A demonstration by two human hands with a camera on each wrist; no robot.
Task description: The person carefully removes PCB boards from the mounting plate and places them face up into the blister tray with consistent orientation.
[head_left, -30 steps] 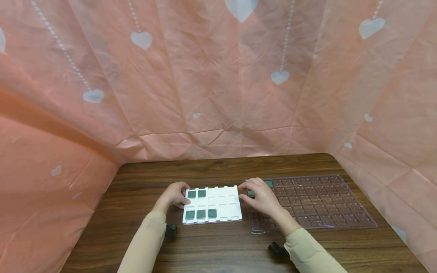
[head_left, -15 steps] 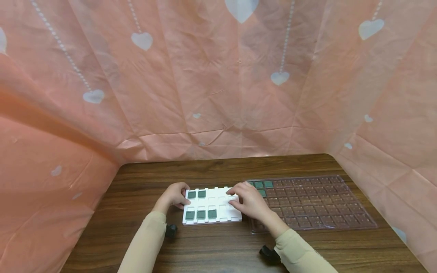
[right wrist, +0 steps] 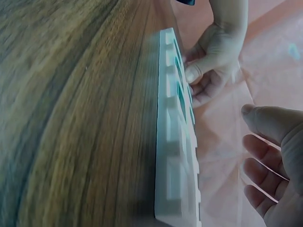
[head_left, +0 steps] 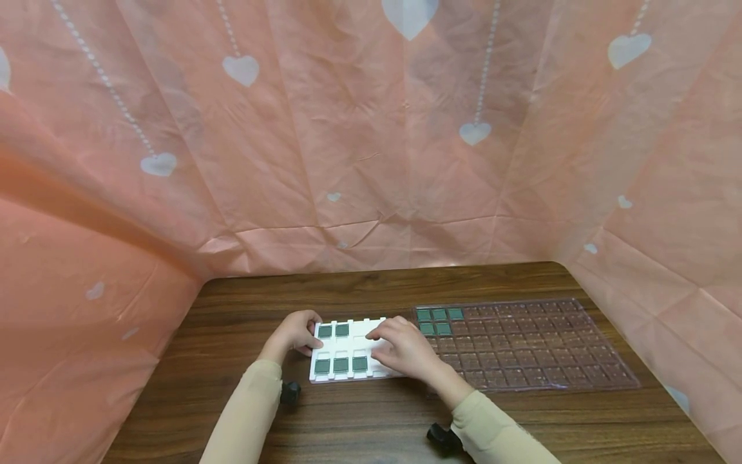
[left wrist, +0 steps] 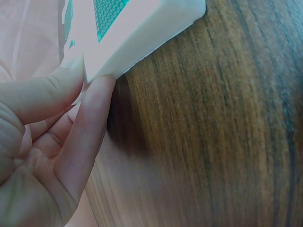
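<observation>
A white plastic tray [head_left: 330, 345] with square pockets lies on the table, carrying several green square chips [head_left: 341, 365] in its left part. My left hand [head_left: 297, 331] pinches its left edge; the left wrist view shows thumb and fingers on the tray corner [left wrist: 151, 38]. Over the right end of the tray hovers my right hand [head_left: 406, 350], thumb and fingertips apart. In the right wrist view nothing shows between the fingers of that hand [right wrist: 279, 151], and it covers some of the tray's right pockets in the head view.
Right of the white tray lies a clear, brownish-looking compartment tray [head_left: 522, 341], with several green chips [head_left: 439, 314] in its far left corner. Black wrist mounts [head_left: 444, 439] sit under the forearms. A pink curtain [head_left: 371, 161] hangs behind the wooden table [head_left: 359, 419].
My right hand has moved left from the clear tray to above the white tray, uncovering the chips in the clear tray's corner. The left hand keeps its grip.
</observation>
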